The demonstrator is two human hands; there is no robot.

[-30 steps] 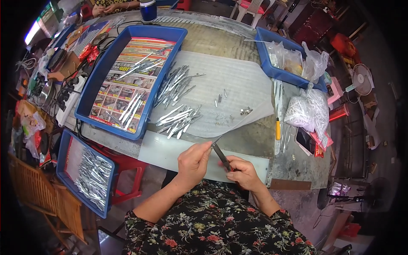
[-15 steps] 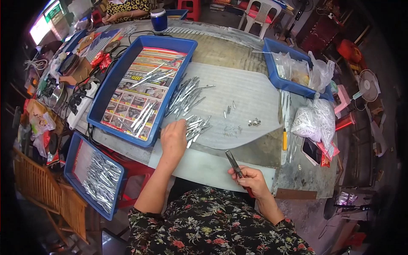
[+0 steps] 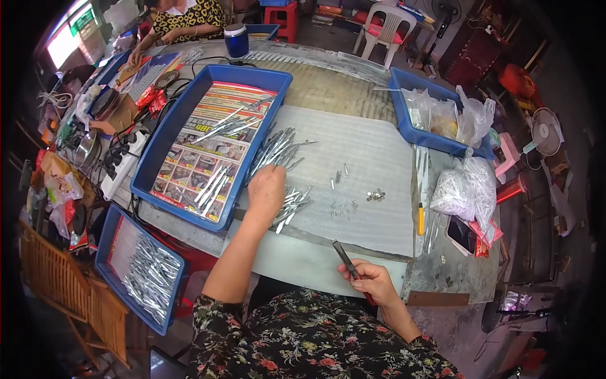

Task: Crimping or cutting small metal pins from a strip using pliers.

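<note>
My right hand (image 3: 374,281) is closed round a pair of pliers (image 3: 344,259) with dark jaws and red handles, held over the table's near edge. The jaws point up and away from me. My left hand (image 3: 266,192) is at a pile of slim silver metal pieces (image 3: 278,148), its fingers curled together; whatever is between the fingertips is hidden. More silver pieces (image 3: 293,203) lie just right of that hand. On the white foam sheet (image 3: 372,151) are a small heap of metal bits (image 3: 375,196), a few short pins (image 3: 338,178) and scattered tiny clear-looking parts (image 3: 344,210).
A blue tray (image 3: 142,167) lined with printed paper stands left of my left hand; a lower blue tray (image 3: 170,309) holds many silver pieces. At right are a blue bin (image 3: 410,120), bagged white parts (image 3: 457,186), a yellow-handled tool (image 3: 421,221) and a phone (image 3: 462,234). A co-worker (image 3: 189,22) sits at the far left.
My left hand has moved farther from me, up to the larger pile. The right hand still holds the pliers in nearly the same place. The co-worker's arm now reaches out over the table.
</note>
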